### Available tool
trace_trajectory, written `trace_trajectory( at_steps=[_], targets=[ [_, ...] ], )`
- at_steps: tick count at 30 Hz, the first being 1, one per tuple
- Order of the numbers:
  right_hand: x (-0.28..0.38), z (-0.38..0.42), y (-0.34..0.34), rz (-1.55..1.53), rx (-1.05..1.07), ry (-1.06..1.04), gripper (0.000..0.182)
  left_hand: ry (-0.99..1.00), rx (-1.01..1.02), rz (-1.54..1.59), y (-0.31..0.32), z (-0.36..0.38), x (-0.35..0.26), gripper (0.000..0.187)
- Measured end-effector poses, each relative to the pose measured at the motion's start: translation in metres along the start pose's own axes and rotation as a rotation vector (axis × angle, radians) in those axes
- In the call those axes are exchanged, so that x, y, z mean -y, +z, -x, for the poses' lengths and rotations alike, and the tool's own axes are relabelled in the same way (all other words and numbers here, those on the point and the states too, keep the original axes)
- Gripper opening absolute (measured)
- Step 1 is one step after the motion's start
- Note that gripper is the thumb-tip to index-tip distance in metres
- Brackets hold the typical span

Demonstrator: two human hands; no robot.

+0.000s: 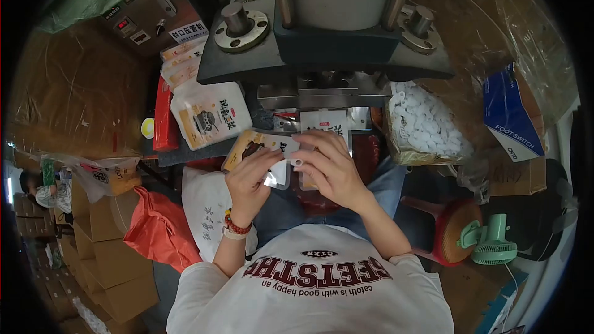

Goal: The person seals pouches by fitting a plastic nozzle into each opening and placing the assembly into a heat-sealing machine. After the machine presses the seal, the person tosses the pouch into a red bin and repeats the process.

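Observation:
My left hand is closed on a flat yellow-and-white printed pouch, holding it in front of my lap. Beside it, my right hand bends over a second pouch, whose upper end lies at the base of the press. A small white round piece, which looks like a spout or cap, shows at my right fingertips. The fingertips of both hands nearly meet. A stack of similar printed pouches lies to the left on a dark surface.
A container of small white plastic pieces stands right of the press. A red box is beside the pouch stack. Further out are a control box, a blue box, a green fan, a red bag and cartons.

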State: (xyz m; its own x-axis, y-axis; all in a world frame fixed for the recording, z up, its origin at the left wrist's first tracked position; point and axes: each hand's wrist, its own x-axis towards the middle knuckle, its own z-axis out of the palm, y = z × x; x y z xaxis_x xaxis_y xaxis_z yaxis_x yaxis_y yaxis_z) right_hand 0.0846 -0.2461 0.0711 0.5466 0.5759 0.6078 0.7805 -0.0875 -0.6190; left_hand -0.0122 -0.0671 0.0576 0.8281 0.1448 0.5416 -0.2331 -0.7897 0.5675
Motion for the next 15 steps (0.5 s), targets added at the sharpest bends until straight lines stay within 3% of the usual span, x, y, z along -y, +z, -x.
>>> trace_trajectory(
  at_steps=[2, 6, 8, 10, 11, 12, 14, 15],
  targets=[
    [0.002, 0.000, -0.005, -0.123, 0.009, -0.083, 0.030, 0.031, 0.029, -0.009, -0.005, -0.006, -0.011, 0.036],
    [0.001, 0.006, -0.018, -0.233, -0.011, -0.029, 0.032, -0.049, 0.146, 0.315, 0.011, -0.004, -0.016, 0.025],
    [-0.007, 0.010, -0.017, -0.117, -0.073, 0.190, 0.036, -0.513, 0.332, 0.663, 0.037, 0.000, -0.008, 0.020],
    [-0.010, 0.011, -0.026, 0.007, -0.143, 0.315, 0.042, -0.522, 0.301, 0.752, 0.066, -0.002, -0.003, 0.025],
    [-0.014, 0.014, -0.035, 0.010, -0.177, 0.355, 0.043, -0.687, 0.306, 0.889, 0.077, -0.004, -0.001, 0.025],
    [-0.016, 0.014, -0.046, 0.040, -0.226, 0.350, 0.036, -0.852, 0.308, 1.026, 0.083, -0.009, 0.001, 0.025],
    [-0.011, 0.013, -0.069, -0.108, -0.296, 0.489, 0.026, -0.870, 0.295, 1.099, 0.088, -0.022, 0.002, 0.026],
    [-0.013, 0.016, -0.076, -0.057, -0.321, 0.429, 0.018, -0.891, 0.252, 1.157, 0.092, -0.026, 0.004, 0.025]
  ],
)
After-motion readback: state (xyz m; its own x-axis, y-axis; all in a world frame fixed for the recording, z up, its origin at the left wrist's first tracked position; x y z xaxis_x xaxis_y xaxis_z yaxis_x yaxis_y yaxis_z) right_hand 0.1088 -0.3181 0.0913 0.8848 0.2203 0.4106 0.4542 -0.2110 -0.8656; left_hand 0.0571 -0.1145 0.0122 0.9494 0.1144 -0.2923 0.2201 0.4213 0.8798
